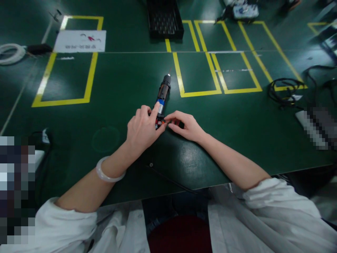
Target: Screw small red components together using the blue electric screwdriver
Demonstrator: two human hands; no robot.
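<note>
An opened electric screwdriver [163, 88] lies on the green table, its black nose and thin bit pointing away from me. A blue and silver band shows at its middle, and small red and orange parts, seemingly wires, are bared at its near end. My left hand [143, 124] is closed over that near end from the left, with the index finger stretched along the silver part. From the right, my right hand [185, 125] pinches at the orange and red parts, thumb and index finger close together. What exactly lies between those fingertips is too small to make out.
A black tray [166, 35] stands at the far middle. Yellow tape outlines mark the table, with a white label sheet [79, 41] at left. Coiled black cable [285, 89] lies at right, a white cable coil [12, 53] at far left. A thin black cord [171, 180] runs near the front edge.
</note>
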